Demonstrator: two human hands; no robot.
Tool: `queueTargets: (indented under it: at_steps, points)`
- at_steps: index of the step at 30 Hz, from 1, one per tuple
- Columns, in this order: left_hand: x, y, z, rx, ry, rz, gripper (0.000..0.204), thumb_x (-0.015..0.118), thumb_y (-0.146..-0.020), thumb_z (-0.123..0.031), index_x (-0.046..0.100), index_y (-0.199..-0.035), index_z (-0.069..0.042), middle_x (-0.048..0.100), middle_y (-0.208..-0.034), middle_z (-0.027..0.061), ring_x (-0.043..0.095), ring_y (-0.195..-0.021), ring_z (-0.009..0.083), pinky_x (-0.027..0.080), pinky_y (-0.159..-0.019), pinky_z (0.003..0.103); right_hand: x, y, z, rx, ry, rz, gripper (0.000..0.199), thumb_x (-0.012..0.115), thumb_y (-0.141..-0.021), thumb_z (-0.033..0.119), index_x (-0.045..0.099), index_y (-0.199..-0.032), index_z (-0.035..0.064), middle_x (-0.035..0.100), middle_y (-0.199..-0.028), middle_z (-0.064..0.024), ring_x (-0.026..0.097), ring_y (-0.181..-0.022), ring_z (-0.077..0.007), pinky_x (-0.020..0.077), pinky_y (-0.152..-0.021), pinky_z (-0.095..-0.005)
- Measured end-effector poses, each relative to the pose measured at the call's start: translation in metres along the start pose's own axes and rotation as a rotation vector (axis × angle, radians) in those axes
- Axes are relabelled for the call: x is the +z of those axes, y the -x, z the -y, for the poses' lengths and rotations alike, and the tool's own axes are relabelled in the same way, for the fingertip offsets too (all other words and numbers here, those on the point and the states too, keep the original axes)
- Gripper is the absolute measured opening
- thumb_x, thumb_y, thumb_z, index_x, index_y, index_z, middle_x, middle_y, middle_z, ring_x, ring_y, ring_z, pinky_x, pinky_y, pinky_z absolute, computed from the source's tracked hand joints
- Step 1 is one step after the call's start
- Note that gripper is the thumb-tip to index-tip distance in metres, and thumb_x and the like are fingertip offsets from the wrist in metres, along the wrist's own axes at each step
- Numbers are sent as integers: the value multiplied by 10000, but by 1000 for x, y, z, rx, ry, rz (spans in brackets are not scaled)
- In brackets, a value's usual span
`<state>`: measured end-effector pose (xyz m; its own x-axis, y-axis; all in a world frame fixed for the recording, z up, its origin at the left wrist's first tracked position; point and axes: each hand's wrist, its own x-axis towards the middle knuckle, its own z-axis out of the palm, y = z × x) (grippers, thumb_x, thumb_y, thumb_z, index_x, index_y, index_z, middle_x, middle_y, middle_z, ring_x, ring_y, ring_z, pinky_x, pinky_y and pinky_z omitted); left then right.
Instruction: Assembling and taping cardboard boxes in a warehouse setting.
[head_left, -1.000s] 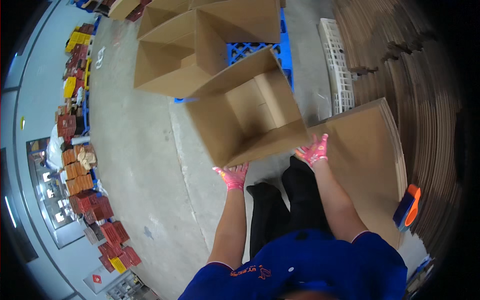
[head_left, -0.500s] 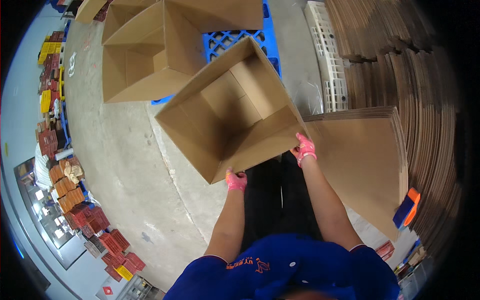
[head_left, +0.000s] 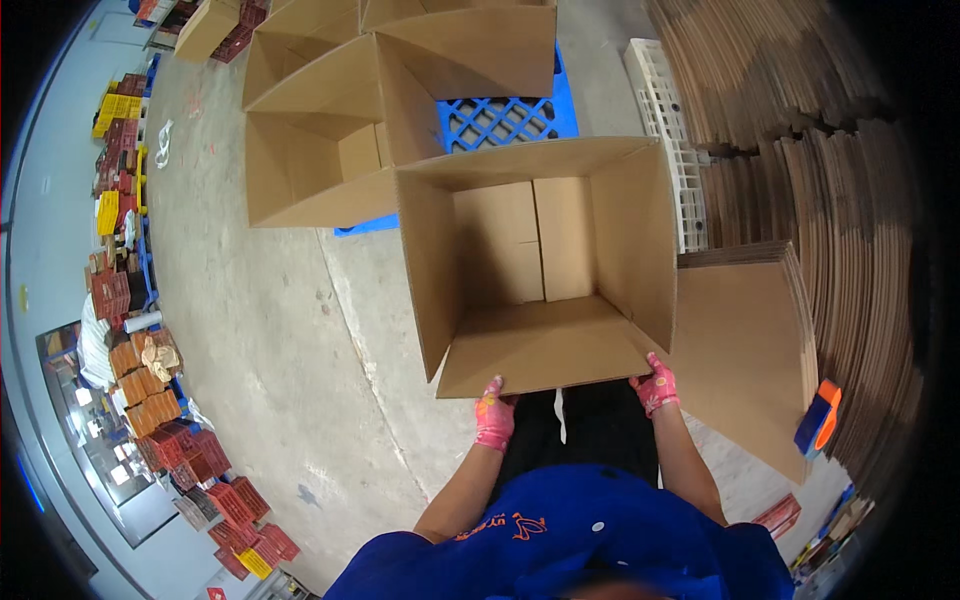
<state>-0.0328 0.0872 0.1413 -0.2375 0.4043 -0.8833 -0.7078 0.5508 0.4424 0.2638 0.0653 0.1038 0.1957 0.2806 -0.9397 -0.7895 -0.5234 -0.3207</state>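
A brown cardboard box, its top open, is held in front of my body with its inside facing me. My left hand, in a pink patterned glove, grips the near edge toward its left end, thumb over the rim. At the right end of that same edge, my right hand holds on in a matching glove. The fingers under the cardboard are mostly hidden. Inside the box, the bottom flaps meet with a thin dark gap between them.
Several open cardboard boxes stand on a blue plastic pallet ahead. Flattened cardboard sheets lie at my right, with an orange and blue tool on their edge. Tall cardboard stacks and a white pallet stand beyond.
The box has turned from a slanted position to nearly square with my body and come nearer. Both hands have moved down and to the right with it, still gripping its near edge.
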Motion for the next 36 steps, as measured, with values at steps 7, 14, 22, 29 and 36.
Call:
queueTargets:
  at_steps: [7,14,22,29,36]
  points:
    - [50,-19,-34,22,-157,63,323,597,-860,-216,553,-1123,-35,584,-1088,98,573,-994,218,493,-818,352,22,2,23,-109,-78,52,265,584,-887,262,574,-1090,92,632,-939,-64,587,-750,-202,448,-527,-311]
    - [145,-106,-115,232,-113,327,245,600,-867,-363,533,-825,-131,534,-718,2,508,-633,135,444,-646,306,151,16,92,-261,150,205,692,535,-887,483,338,-1387,47,377,-1381,-200,526,-1122,-266,457,-874,-370]
    - [152,-162,-162,227,-487,333,600,507,-933,-341,218,-1375,-58,461,-1284,214,493,-1165,343,473,-895,437,99,70,51,-962,1256,19,490,585,-842,345,523,-1240,64,565,-1203,-167,537,-1113,-305,446,-901,-404]
    - [78,-131,-57,31,-768,719,458,580,-903,-289,408,-1292,-121,616,-1045,116,626,-837,207,516,-640,326,-100,173,106,-1396,1302,-1195,608,656,-769,336,471,-1270,43,524,-1239,-146,489,-1137,-322,391,-933,-442]
    - [135,17,128,924,-1284,1026,295,571,-893,-191,571,-1160,-66,604,-1073,115,582,-997,239,468,-838,334,-209,149,149,-1156,1345,-1318,697,634,-745,498,475,-1260,57,525,-1234,-108,427,-1189,-322,291,-1007,-469]
